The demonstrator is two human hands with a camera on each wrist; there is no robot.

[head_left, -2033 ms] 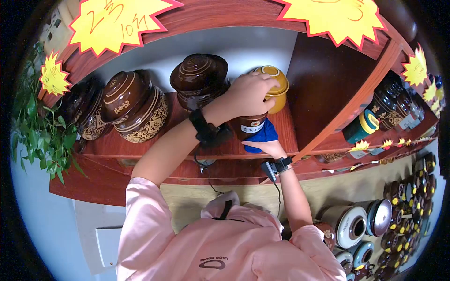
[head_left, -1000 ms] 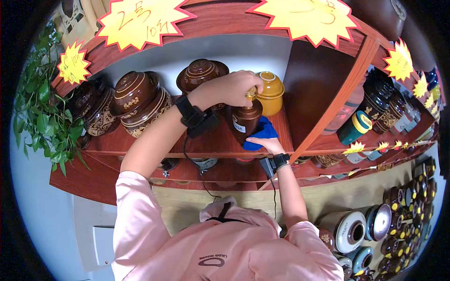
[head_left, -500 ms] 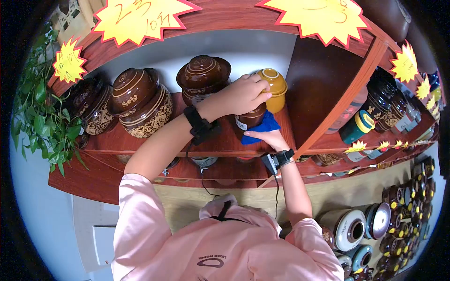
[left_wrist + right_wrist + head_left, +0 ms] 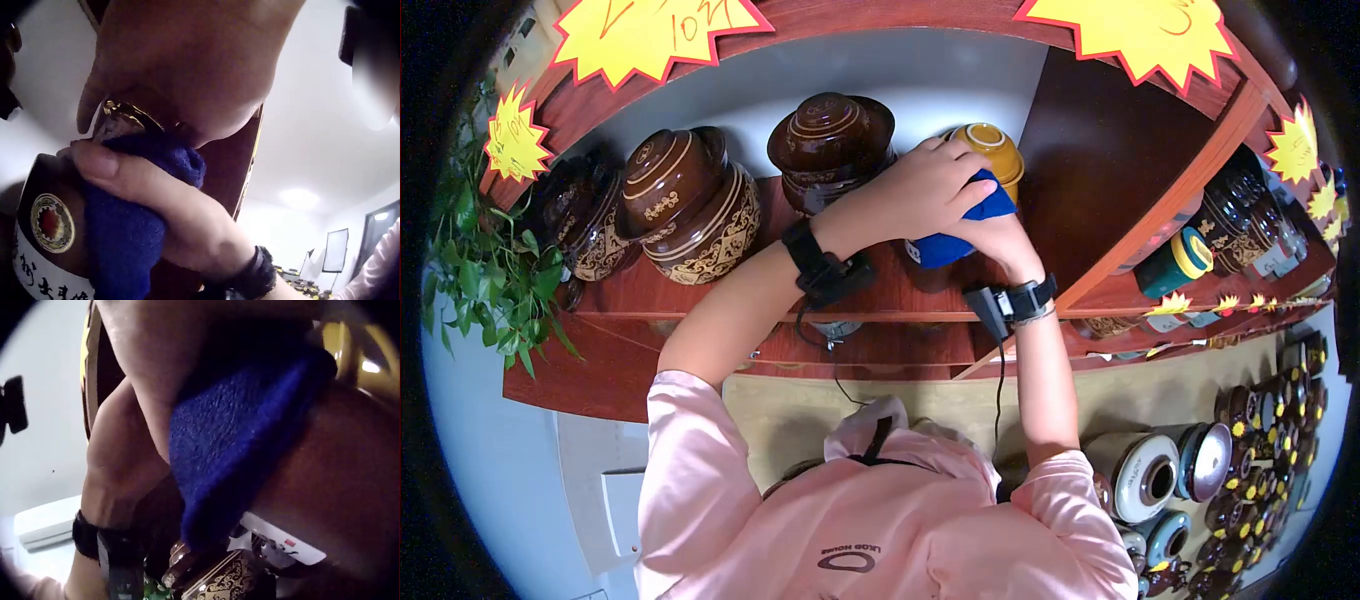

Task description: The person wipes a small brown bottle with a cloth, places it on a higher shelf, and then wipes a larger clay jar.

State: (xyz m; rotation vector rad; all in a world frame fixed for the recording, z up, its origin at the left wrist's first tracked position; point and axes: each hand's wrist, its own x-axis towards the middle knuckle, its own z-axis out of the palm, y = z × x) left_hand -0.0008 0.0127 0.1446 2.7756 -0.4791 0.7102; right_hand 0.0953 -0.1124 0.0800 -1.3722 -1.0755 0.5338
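A brown bottle (image 4: 59, 212) with a white label and a gold cap (image 4: 122, 117) stands on the wooden shelf, mostly hidden behind the hands in the head view. My left hand (image 4: 925, 190) comes over it from above and grips its top around the cap. A blue cloth (image 4: 940, 248) is bunched in my right hand (image 4: 1000, 238), which presses it against the bottle just below the cap. In the left wrist view the right thumb (image 4: 100, 161) lies over the cloth at the bottle's shoulder. The right wrist view shows the cloth (image 4: 237, 431) along the brown side.
Close behind the hands stands a yellow lidded jar (image 4: 990, 145). Brown lidded jars (image 4: 830, 140) line the shelf leftward, with a leafy plant (image 4: 490, 260) at the end. A wooden divider (image 4: 1160, 200) rises on the right; more pots (image 4: 1145, 475) stand on the floor.
My right hand has moved the blue cloth up from the bottle's lower side to just below its top. The left hand stays at the bottle's top.
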